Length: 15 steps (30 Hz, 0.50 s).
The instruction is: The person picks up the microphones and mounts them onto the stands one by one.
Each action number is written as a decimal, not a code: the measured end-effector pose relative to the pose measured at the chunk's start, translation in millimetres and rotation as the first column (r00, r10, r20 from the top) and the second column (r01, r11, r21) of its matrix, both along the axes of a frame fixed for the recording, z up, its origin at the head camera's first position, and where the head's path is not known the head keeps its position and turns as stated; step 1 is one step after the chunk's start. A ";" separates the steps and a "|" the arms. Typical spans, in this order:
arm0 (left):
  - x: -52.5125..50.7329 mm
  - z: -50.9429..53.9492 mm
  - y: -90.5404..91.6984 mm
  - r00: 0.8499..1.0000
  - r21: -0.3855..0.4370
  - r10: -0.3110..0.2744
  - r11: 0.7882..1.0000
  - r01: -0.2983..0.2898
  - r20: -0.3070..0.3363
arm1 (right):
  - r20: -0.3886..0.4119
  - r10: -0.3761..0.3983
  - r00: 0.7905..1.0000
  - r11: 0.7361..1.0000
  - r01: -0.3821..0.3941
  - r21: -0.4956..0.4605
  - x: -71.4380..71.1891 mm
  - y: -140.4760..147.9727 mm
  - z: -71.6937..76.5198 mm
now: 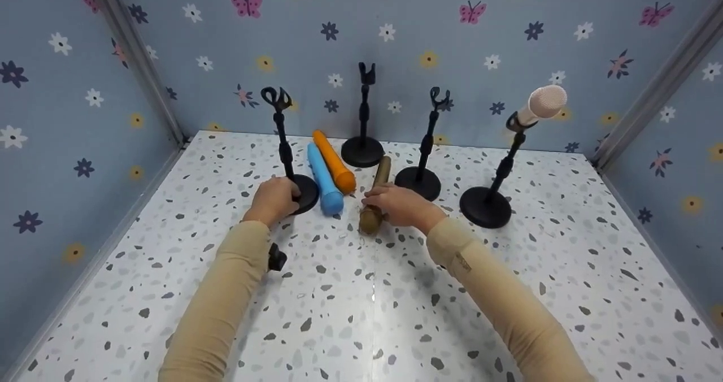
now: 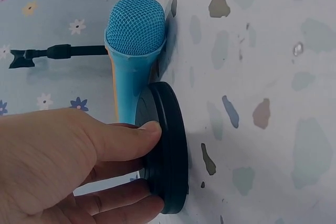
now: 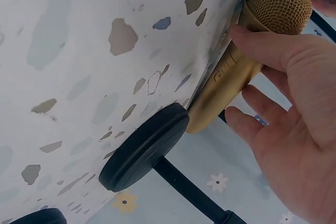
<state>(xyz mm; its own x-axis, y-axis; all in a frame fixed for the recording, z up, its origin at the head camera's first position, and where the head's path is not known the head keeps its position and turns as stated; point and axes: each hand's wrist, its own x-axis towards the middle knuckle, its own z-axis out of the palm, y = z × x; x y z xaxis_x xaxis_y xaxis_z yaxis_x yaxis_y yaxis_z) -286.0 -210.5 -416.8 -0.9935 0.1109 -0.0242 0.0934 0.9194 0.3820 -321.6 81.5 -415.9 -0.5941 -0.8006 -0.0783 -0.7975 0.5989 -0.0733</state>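
While reaching forward in long tan sleeves over a glossy white tabletop flecked with grey, carries a small black block at the left wrist. With the right hand, holds a gold microphone with a mesh head, thumb just below the mesh, fingers bent round the other side; mesh end nearest, resting on the tabletop or slightly off it, cannot tell which. With the left hand, pinches the round black base of a slim black stand with a looped clip, thumb on the upper face, fingertips at the rim. Well to the right, a black stand with a leaning pole, bearing a pale pinkish-white microphone in its clip, head upward. Just beside the pinched base, a sky-blue microphone lying on the table, mesh end nearest. Near the gold handle's far end, a black stand with a curved open clip. Close along the blue handle, slightly farther back, a bright orange microphone. Farthest back on the table, a black stand with a forked clip, upright before a pale blue wall printed with flowers and pink butterflies.
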 end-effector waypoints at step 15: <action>-0.2 0.1 1.2 1.000 -0.023 -0.009 1.000 0.009 -0.007 | -0.029 0.060 0.998 0.998 -0.061 -0.015 3.4 7.0 3.3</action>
